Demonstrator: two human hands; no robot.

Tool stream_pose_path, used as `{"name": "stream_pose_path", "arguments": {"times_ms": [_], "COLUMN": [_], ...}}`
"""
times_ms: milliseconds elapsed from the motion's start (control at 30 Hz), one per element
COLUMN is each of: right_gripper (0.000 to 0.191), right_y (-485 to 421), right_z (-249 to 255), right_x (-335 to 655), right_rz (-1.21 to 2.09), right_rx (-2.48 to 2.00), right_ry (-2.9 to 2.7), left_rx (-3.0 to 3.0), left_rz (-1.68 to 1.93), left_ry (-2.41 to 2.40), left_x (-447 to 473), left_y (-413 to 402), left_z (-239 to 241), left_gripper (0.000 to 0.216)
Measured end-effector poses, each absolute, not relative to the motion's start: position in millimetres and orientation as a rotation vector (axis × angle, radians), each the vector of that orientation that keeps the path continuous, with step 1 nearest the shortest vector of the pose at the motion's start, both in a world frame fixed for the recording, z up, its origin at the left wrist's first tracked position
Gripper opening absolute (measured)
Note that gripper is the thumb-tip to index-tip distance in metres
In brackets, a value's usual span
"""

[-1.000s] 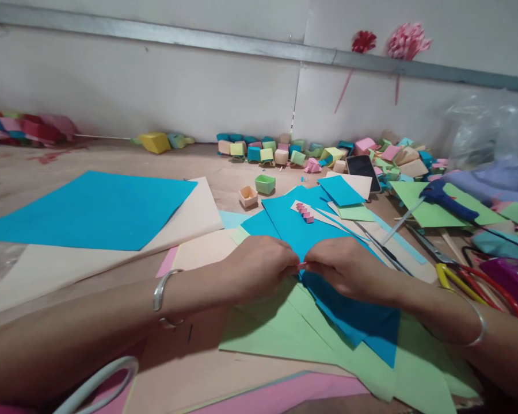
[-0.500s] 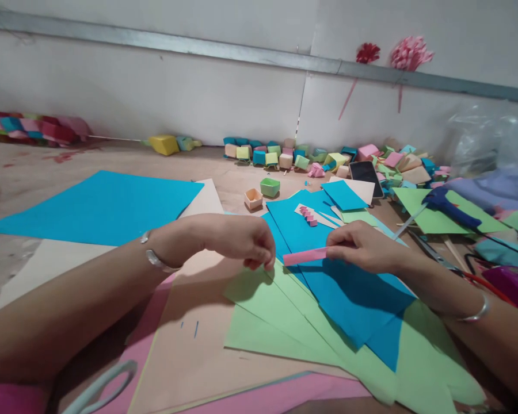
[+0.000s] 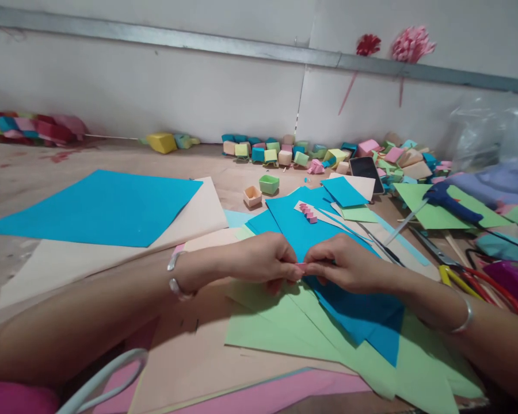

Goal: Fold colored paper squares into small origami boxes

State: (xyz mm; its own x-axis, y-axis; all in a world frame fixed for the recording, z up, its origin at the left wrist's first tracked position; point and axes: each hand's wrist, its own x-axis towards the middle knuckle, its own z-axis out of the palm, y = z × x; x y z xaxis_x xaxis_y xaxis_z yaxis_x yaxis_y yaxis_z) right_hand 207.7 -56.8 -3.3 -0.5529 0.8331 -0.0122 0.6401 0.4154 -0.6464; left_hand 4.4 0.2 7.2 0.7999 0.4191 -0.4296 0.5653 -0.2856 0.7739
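Observation:
Between my two hands is a pink paper strip (image 3: 301,267), mostly covered by my fingers. My left hand (image 3: 270,259) pinches its left end, and my right hand (image 3: 343,261) pinches the other end close by. Under the hands lie overlapping light green sheets (image 3: 276,328) and blue sheets (image 3: 349,310). A zigzag-folded pink paper piece (image 3: 308,213) rests on a pale scrap just beyond my hands. Two small folded paper boxes, one peach (image 3: 252,196) and one green (image 3: 269,184), stand farther back.
A large blue sheet (image 3: 99,210) lies at left. On the right are a blue glue gun (image 3: 453,204), red-handled scissors (image 3: 492,284) and a phone (image 3: 366,174). Many small paper boxes (image 3: 270,152) line the wall. A white scissor handle (image 3: 107,379) shows at lower left.
My left hand has moved right and now grips the pink strip, which only my right hand held before. My right hand has shifted slightly left and down, so the hands nearly meet.

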Motion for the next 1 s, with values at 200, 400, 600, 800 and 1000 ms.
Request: {"name": "stream_pose_path", "arguments": {"times_ms": [200,400,600,800,1000], "right_gripper": [0.023,0.024,0.032,0.032,0.035], "right_y": [-43.5,-40.7,-37.3,-30.4,-34.1], "right_z": [-0.4,3.3,3.8,-9.5,-15.7], "right_x": [221.6,225.6,227.6,222.2,219.0], "right_rz": [1.293,1.299,1.004,1.038,1.071], "right_rx": [-1.404,-1.459,-1.558,-1.456,-1.45], "right_ry": [-2.167,-2.172,-1.993,-1.829,-1.567], "left_rx": [1.695,1.676,1.947,1.972,1.576], "left_rz": [-0.271,-0.297,-0.012,0.359,0.914], "left_ry": [0.597,0.595,0.856,0.969,0.975], "left_x": [-3.7,-5.9,-9.3,-7.9,-4.5], "left_y": [32.9,36.9,43.0,54.4,63.3], "left_z": [6.9,13.5,31.9,30.8,18.8], "left_gripper": [0.027,0.025,0.023,0.024,0.025]}}
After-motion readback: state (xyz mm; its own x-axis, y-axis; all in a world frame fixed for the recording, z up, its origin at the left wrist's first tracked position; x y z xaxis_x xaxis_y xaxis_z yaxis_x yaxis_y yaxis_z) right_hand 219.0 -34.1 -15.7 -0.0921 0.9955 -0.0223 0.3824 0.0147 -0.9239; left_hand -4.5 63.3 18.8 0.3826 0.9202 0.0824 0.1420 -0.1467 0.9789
